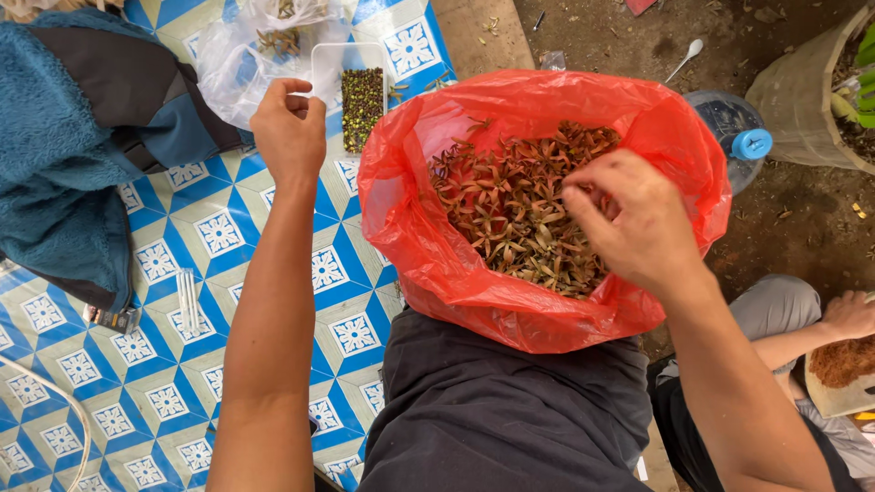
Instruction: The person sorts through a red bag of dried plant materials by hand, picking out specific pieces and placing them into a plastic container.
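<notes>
Head view: red bag (428, 246), mouth up, filled w/ dry pods (510, 214); right hand (633, 219) fingers pinched together in them. Left hand (290, 128) curled shut beside seed tray (360, 100).

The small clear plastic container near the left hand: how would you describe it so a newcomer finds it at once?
Start at the big red plastic bag of dry brown husks on the person's lap, then look up and left across the blue-and-white patterned mat. Just right of the raised left hand lies the small clear rectangular plastic container. Unlike the crumpled clear plastic bag beside it, it is rigid and holds a strip of small dark seeds.
</notes>
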